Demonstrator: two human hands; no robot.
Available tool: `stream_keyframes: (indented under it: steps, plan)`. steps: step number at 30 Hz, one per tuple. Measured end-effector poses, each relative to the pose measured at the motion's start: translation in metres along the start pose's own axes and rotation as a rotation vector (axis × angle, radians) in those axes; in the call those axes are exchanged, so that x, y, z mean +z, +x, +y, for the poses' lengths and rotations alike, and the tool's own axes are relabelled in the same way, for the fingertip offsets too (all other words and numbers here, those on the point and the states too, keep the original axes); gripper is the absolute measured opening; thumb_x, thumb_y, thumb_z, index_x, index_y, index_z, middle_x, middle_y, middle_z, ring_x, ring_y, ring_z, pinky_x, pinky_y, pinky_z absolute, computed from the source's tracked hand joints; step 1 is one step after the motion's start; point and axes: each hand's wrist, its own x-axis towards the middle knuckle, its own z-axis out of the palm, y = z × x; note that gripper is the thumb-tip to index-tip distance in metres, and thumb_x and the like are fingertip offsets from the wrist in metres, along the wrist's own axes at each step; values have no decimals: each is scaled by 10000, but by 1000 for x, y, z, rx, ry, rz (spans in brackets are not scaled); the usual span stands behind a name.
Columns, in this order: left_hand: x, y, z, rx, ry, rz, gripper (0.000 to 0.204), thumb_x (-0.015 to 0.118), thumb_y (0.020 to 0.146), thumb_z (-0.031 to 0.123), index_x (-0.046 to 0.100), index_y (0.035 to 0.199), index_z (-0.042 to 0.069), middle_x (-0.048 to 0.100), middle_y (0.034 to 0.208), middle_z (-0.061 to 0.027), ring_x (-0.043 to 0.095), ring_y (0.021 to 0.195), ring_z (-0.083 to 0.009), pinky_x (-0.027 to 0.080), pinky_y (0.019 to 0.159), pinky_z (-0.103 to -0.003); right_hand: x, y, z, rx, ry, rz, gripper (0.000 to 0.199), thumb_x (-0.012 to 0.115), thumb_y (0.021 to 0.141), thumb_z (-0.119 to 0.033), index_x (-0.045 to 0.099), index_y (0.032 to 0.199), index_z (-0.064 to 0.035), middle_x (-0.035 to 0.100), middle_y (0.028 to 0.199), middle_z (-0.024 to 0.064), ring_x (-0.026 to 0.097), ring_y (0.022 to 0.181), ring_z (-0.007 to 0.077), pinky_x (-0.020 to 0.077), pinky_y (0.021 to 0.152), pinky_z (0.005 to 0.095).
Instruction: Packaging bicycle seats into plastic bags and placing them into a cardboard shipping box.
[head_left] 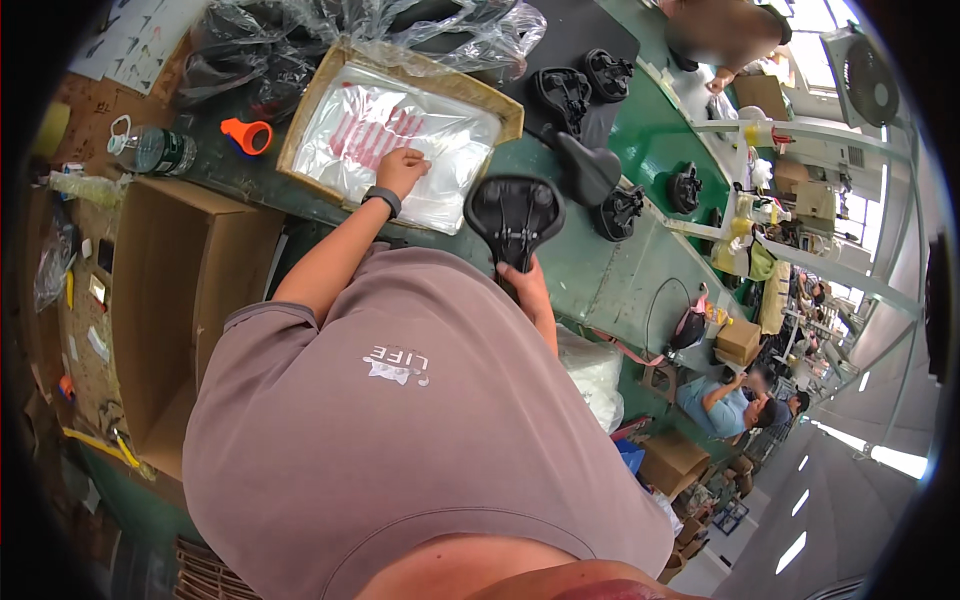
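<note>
My left hand (403,172), with a dark band on its wrist, is over a stack of clear plastic bags (455,150) with red print. Its fingers are pinched together at the top bag. The stack lies in a shallow cardboard box (310,110). My right hand (528,285) is wrapped round the narrow nose of a black bicycle saddle (515,215). The saddle's underside and rails face up, just right of the box. Another black saddle (588,170) rests top side up on the green bench, beyond the held one.
Several black saddles (560,95) lie upside down farther along the bench. An orange tape dispenser (247,136) and a water bottle (150,148) are at the left. A tall open carton (165,300) stands by my left side. Plastic-wrapped goods (270,50) sit behind the box. Other people (725,405) are at the right.
</note>
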Motion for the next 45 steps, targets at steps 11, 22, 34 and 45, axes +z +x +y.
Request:
stream_keyframes:
  steps: [11,22,34,45]
  plan:
    - [-61,-60,83,186,163,-388,284,678,1107,209,803,1127,-45,816,984,-64,752,894,-161,598,828,-344,157,74,-98,21,330,-643,491,796,985,-40,560,1414,-3,728,1203,157,784,973,301,695,826,418]
    - [-175,-117,151,-162,-1029,20,172,670,1126,211,757,1194,79,718,978,15,655,831,-122,546,807,-292,130,36,-113,-80,488,-720,498,779,992,-97,592,1437,23,695,1249,165,707,1066,290,624,896,431]
    - [-39,-165,242,478,8,-629,177,745,1089,145,778,997,-3,654,867,-11,597,776,-112,500,712,-292,94,47,-71,-313,-134,-95,927,839,834,54,425,1657,-47,766,1254,119,764,1111,301,616,972,440]
    - [-8,-75,217,-98,-581,-154,513,865,971,318,689,1384,68,775,1207,-60,755,1047,-174,629,891,-356,119,56,-102,-1101,-674,55,273,771,1043,-172,771,1285,-43,776,1250,162,695,1212,392,521,1061,493]
